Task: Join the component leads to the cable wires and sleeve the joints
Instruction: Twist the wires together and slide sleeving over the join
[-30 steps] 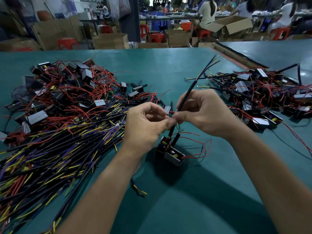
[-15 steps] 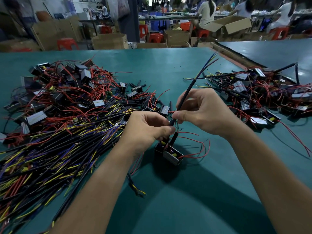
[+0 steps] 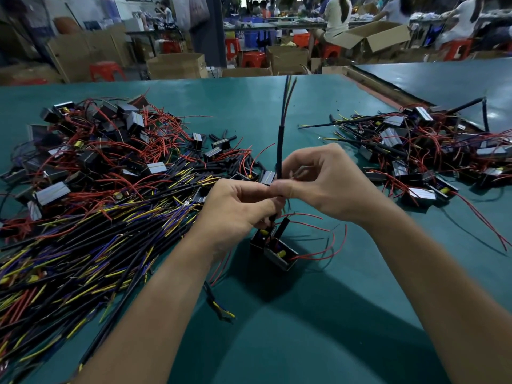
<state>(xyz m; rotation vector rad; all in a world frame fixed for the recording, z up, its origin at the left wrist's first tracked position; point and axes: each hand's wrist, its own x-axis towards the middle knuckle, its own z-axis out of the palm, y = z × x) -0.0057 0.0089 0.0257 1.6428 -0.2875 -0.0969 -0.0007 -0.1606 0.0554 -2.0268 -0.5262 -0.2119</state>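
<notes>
Many loose wires [image 3: 83,245] heap on the table [image 3: 360,314] at left; left hand [image 3: 238,209] and right hand [image 3: 327,184] both pinch, grip against grip, the upright black cable [image 3: 280,145], its component [image 3: 279,253] just below them; a second heap [image 3: 415,162] lies right.

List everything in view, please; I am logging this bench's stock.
held cable: one, black, upright between the hands
component: one, perhaps two, black and grey with red leads, below the hands
cable pile: many, black with yellow and purple ends, table's left
component pile: many, black-grey with red leads, far left
mixed pile: many, same colours, table's right
sleeves: several, black, beyond the hands
table: one, teal
boxes: several, brown, background
stools: several, red, background
left hand: pinches held cable
right hand: pinches held cable
</notes>
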